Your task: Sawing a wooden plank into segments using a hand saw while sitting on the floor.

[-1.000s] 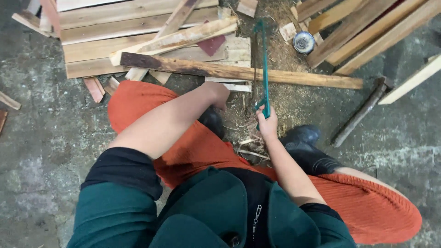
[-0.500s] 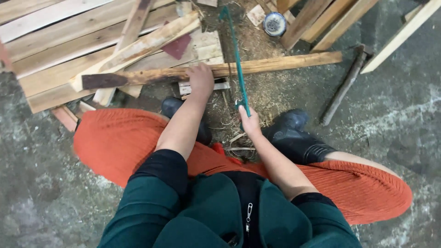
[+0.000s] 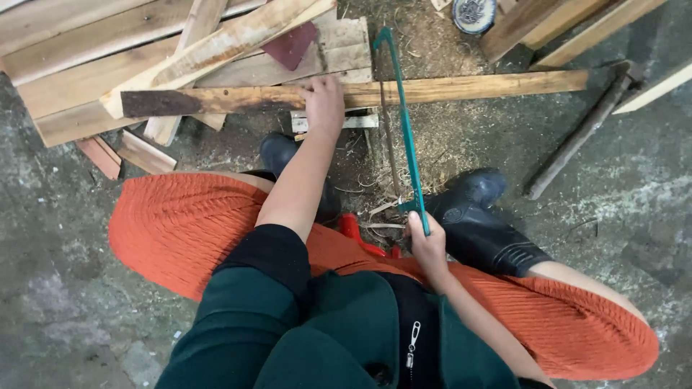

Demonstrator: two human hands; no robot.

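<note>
Lying crosswise at about twelve o'clock from the person, the long wooden batten point(image 3: 432, 90) spans from a dark, stained end on the left to a clean end on the right, raised off the floor on a short offcut point(image 3: 339, 121) so the blade has room beneath it. The left hand point(image 3: 323, 104) presses down flat on the batten, fingers curled over its far edge, pinning it so it cannot roll or slide. Just to the right of that hand, the green-framed saw point(image 3: 404, 122) crosses the batten almost square, its frame running back toward six o'clock to the right hand point(image 3: 427, 243), whose fingers are wrapped shut round the handle. Whether the blade sits in a kerf I cannot quite tell from here.

Sawdust and shavings point(image 3: 404, 173) litter the floor under the cut. Two dark rubber boots point(image 3: 479, 216) are planted either side of the saw line, bracing a squat, with an orange skirt point(image 3: 180, 223) spread around them. At ten o'clock a stack of planks point(image 3: 108, 50) lies heaped; at two o'clock an iron bar point(image 3: 577, 137) rests on the concrete, and a small round tin point(image 3: 473, 13) sits at one o'clock.
</note>
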